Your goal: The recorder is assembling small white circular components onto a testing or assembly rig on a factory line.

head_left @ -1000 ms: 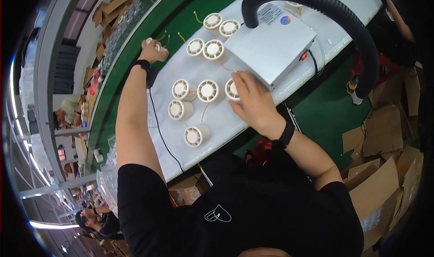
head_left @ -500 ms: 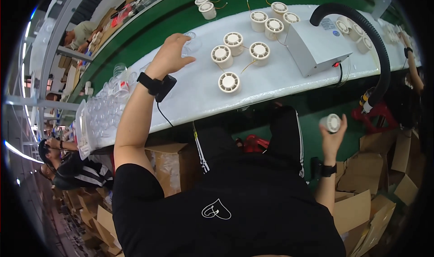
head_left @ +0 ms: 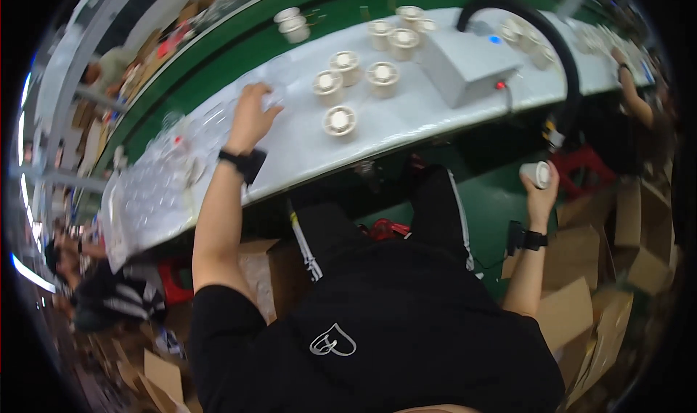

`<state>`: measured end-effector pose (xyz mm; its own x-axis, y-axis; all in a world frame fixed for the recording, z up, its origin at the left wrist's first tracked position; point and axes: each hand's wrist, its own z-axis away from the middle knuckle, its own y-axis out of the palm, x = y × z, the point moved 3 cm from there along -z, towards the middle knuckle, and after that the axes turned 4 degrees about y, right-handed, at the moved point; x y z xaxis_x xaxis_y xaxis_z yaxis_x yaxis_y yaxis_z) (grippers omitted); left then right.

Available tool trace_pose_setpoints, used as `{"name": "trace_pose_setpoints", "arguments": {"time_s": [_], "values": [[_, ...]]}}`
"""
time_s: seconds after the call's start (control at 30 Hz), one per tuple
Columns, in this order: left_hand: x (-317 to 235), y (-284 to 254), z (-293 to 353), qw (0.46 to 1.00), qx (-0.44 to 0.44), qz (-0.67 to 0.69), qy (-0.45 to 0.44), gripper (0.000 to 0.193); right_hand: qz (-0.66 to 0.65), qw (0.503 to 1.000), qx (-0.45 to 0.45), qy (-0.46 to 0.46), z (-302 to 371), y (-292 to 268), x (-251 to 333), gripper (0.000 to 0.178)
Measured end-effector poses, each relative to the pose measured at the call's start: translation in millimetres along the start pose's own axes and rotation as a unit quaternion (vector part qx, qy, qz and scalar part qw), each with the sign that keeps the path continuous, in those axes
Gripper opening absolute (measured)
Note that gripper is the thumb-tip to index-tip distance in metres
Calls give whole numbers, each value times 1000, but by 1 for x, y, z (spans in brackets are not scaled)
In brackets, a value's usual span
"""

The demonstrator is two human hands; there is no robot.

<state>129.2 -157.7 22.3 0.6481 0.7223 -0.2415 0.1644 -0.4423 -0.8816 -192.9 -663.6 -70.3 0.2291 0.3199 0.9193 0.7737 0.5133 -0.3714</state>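
Observation:
My left hand (head_left: 254, 115) hovers over the white-covered table's left part, fingers apart, with nothing in it. Just beyond its fingertips lies a clear plastic piece (head_left: 276, 72), blurred and hard to make out. Out to the right, off the table's near edge, my right hand (head_left: 541, 199) grips a white round housing (head_left: 536, 173) with a slotted face. Similar slotted housings stand on the table, the closest one (head_left: 340, 123) to the right of my left hand. Another housing (head_left: 382, 79) sits behind it.
A grey box (head_left: 465, 71) with a red light and a black flexible hose (head_left: 570, 64) stands toward the right. Many clear plastic cups (head_left: 149, 195) fill the left end. Cardboard boxes (head_left: 566, 318) lie at lower right. Other people work at both sides.
The whole view has shifted, sliding the table leftward in the picture. My left hand has drawn back slightly from the clear piece. My right hand still holds the housing, now tilted differently.

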Motion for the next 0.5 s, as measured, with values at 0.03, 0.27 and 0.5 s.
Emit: {"name": "trace_pose_setpoints", "arguments": {"time_s": [0.03,0.27,0.5], "values": [[-13,-1,6,999,-16,27,12,38,-142,986,-4,91,8,-3,-6,54],[-74,19,41,988,-30,137,-62,36,-797,528,6,293,-7,25,-57,45],[-100,28,55,979,-158,123,-42,33,-833,486,-25,264,-26,20,-69,42]]}}
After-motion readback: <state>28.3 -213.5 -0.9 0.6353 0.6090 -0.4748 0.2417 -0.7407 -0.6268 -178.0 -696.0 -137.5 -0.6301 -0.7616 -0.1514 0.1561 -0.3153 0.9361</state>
